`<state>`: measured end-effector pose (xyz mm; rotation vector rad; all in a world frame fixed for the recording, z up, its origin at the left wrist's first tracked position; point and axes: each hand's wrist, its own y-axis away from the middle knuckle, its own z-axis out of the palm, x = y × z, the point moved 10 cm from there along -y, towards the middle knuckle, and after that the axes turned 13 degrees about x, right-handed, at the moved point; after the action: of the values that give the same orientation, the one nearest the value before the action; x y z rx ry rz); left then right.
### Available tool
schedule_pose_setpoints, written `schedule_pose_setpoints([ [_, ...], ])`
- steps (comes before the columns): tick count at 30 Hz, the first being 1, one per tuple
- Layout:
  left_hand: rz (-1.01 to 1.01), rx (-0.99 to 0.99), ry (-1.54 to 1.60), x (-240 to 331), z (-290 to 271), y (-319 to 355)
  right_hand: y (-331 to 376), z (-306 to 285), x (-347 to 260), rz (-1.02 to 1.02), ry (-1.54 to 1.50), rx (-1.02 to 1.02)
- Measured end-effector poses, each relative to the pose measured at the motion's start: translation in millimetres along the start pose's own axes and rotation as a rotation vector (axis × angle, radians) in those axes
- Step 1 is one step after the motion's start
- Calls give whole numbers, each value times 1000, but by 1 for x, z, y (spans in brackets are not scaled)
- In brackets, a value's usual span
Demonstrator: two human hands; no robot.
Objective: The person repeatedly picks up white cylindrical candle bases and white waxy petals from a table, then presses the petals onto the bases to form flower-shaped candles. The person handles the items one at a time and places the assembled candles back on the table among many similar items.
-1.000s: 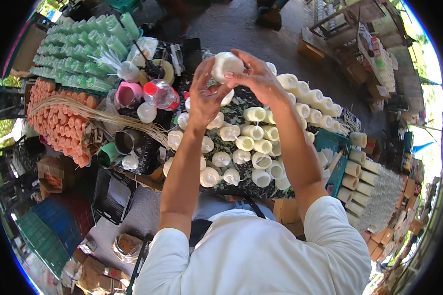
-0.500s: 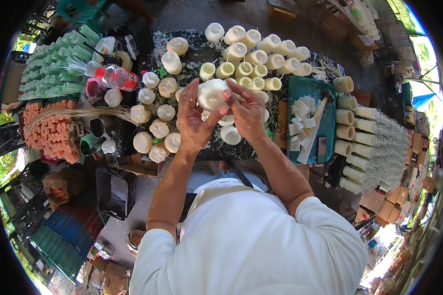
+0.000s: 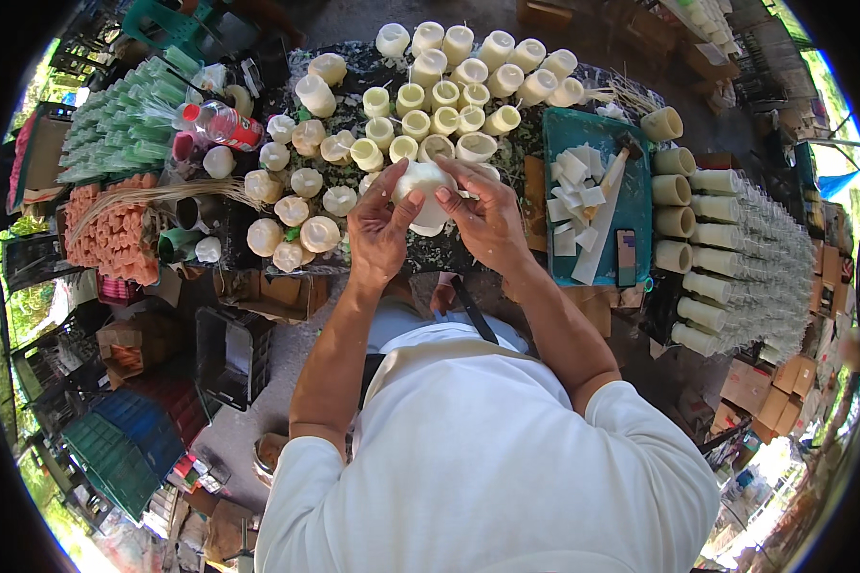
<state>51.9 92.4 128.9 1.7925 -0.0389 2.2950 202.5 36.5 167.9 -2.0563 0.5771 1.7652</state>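
Between my two hands is a rounded white wax candle (image 3: 426,181), held up over the near edge of the table. My left hand (image 3: 380,229) grips its left side, thumb in front and fingers behind. On the other side my right hand (image 3: 490,218) presses it with thumb and fingertips. Behind it stand several hollow cream wax cups (image 3: 415,124), some with wicks poking up. To the left sit several pale lobed candles (image 3: 320,234), next to my left hand.
A teal tray (image 3: 594,263) at the right holds white slabs, a hammer (image 3: 629,145) and a phone (image 3: 626,256). Cream cylinders (image 3: 674,191) are stacked beyond it. Far left are green bundles (image 3: 119,119), salmon pieces (image 3: 115,229) and a plastic bottle (image 3: 222,126).
Both hands have come a little lower, and their thumbs are closer together on the white candle. The candle now shows a different side. The whole view has shifted slightly.
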Motion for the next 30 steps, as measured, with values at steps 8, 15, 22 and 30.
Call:
schedule_pose_setpoints([
  [8,38,-12,-119,-13,0,16,26,-11,64,471,-474,120],
  [15,-34,7,169,-23,17,50,37,-18,83,459,-535,248],
  [22,-86,-119,220,-23,15,41,27,-27,7,-177,125,135],
  [30,-111,86,18,-29,19,39,28,-37,9,-154,235,356],
])
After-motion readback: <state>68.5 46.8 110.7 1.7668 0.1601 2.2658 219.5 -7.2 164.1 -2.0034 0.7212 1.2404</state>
